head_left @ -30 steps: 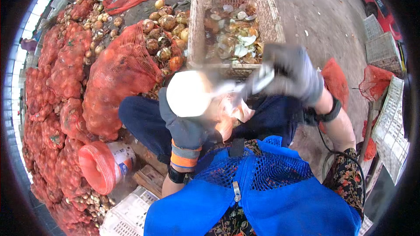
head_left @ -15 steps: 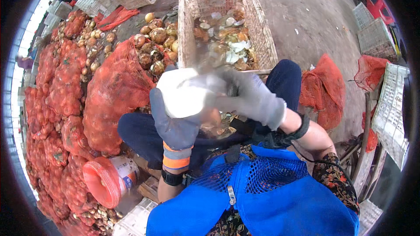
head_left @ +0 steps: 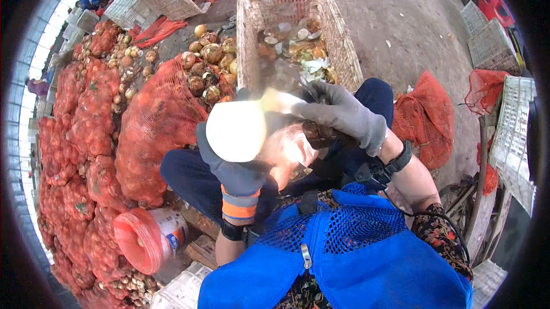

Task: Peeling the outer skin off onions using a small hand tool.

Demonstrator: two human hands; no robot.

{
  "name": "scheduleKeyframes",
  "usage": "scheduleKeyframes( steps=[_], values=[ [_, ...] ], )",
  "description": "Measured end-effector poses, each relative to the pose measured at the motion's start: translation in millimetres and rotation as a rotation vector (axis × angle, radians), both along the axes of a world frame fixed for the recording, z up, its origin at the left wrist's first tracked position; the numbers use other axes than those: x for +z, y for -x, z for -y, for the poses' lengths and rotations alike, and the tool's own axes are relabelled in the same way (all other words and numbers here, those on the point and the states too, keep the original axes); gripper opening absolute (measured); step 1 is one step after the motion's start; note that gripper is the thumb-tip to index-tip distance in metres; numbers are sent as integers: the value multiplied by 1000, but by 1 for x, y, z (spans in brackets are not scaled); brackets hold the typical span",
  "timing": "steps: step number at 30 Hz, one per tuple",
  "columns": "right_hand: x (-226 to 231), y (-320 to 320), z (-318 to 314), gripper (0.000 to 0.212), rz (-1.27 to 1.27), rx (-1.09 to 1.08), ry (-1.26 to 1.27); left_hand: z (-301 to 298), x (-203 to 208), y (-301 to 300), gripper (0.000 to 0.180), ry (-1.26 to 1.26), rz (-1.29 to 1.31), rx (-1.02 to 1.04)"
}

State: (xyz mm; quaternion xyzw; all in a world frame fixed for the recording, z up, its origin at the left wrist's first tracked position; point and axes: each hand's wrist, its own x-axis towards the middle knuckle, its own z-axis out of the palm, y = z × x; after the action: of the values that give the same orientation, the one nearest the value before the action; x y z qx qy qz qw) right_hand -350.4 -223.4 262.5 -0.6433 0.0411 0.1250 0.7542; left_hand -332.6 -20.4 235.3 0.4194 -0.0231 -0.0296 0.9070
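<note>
A peeled, bright white onion (head_left: 236,131) rests in my left hand (head_left: 232,171), whose grey-gloved fingers cup it from beneath and the side. My right hand (head_left: 344,113), also in a grey glove, is closed just right of the onion. From its fingers a pale strip of onion skin (head_left: 281,101), slightly blurred, reaches to the onion's upper right edge. Whether those fingers also hold a small tool, I cannot make out. Below, between my legs, lie pinkish-orange onion skins (head_left: 286,151), partly hidden by my hands.
Ahead stands a dirty white plastic crate (head_left: 344,40) holding skins and scraps. Unpeeled onions (head_left: 211,53) lie left of it, beside a full red mesh sack (head_left: 152,137). A bucket lined with red mesh (head_left: 140,240) sits lower left. Another red mesh bag (head_left: 427,117) lies at right.
My right hand has moved slightly right, away from the onion, with the pale strip now stretched between them. The onion has shifted slightly down and left in view.
</note>
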Motion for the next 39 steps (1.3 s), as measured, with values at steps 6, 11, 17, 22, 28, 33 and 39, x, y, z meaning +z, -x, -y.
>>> scheduleKeyframes(
  steps=[6, 11, 17, 22, 28, 33, 39],
  values=[
    [20, 11, -14, 45, -142, 275, -191, -2, 16, -2, 72, -184, 123, -202],
    [-6, 19, -25, 52, -190, 165, -488, -3, 18, -7, 61, -796, 574, 20],
    [-37, 2, -42, 41, 62, -202, -143, 13, 11, 0, 86, -1147, 796, 213],
    [-38, 3, -52, 39, 163, -320, -157, 10, 5, 1, 86, -852, 474, 28],
    [-21, 10, -45, 40, 175, -127, -119, 3, -17, 17, 63, -9, -71, -217],
    [-20, 13, -47, 35, 92, -103, -197, 0, -24, 7, 68, -416, 2, 67],
    [2, 6, -40, 42, -11, 75, 9, -20, -2, 2, 98, -940, 537, 127]
  ],
)
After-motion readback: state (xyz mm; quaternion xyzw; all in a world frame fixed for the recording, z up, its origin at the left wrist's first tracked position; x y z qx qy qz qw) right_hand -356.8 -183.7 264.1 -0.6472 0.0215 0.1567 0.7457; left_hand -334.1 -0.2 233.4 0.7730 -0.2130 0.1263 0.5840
